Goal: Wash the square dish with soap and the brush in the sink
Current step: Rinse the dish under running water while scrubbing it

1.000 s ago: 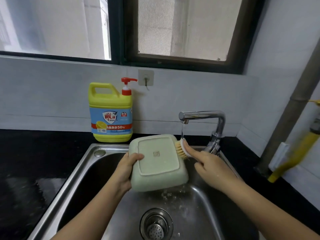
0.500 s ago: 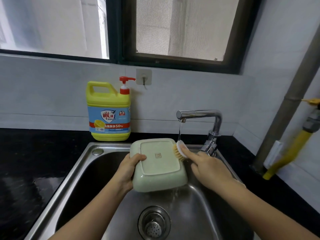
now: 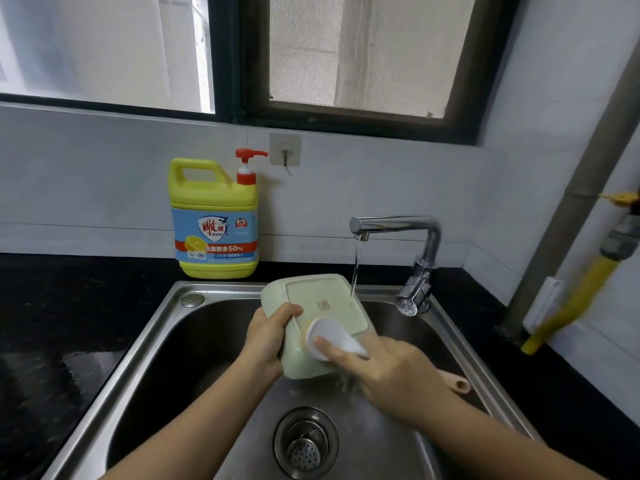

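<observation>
The pale green square dish (image 3: 323,299) is held bottom-up and tilted over the steel sink (image 3: 166,341). My left hand (image 3: 268,336) grips its left edge. My right hand (image 3: 391,368) holds the brush (image 3: 329,336), whose white head presses on the near part of the dish's underside; its tan handle end pokes out behind my wrist. A thin stream of water falls from the chrome tap (image 3: 398,226) onto the dish's far right corner. The yellow soap bottle (image 3: 214,216) with a red pump stands on the counter behind the sink.
Black countertop (image 3: 69,306) surrounds the sink, wet at the left. The drain strainer (image 3: 304,441) lies below my hands. A grey pipe (image 3: 568,199) and a yellow gas hose (image 3: 575,303) run down the right wall. A window is above.
The brush has moved from the dish's far right edge, under the stream, down onto the near part of its underside. The dish has tilted slightly; my left hand keeps its grip.
</observation>
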Tool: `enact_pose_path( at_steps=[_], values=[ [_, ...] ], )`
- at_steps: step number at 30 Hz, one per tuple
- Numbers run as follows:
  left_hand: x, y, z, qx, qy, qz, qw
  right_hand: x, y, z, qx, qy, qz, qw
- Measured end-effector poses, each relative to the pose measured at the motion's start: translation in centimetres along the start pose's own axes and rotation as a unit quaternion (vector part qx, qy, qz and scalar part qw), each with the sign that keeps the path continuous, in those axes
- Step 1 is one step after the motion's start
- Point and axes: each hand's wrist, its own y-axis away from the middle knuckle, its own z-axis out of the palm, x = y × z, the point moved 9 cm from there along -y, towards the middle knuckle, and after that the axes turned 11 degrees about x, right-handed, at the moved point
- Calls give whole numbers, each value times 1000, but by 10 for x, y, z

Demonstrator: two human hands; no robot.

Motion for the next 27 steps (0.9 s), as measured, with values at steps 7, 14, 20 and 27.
enact_pose_path(
  at_steps=[7, 14, 20, 27],
  values=[
    [8, 4, 0, 6, 13, 16, 1000, -27, 5, 12, -27, -23, -38, 999],
    [12, -6, -12, 18, 27, 27, 999, 63, 39, 25, -107, -5, 124, 986],
    [22, 0, -9, 9, -67, 101, 993, 62, 11, 38, -149, -18, 218, 964],
    [17, 17, 11, -47, -73, 120, 989, 19, -38, 24, -62, -68, 210, 973]
  ],
)
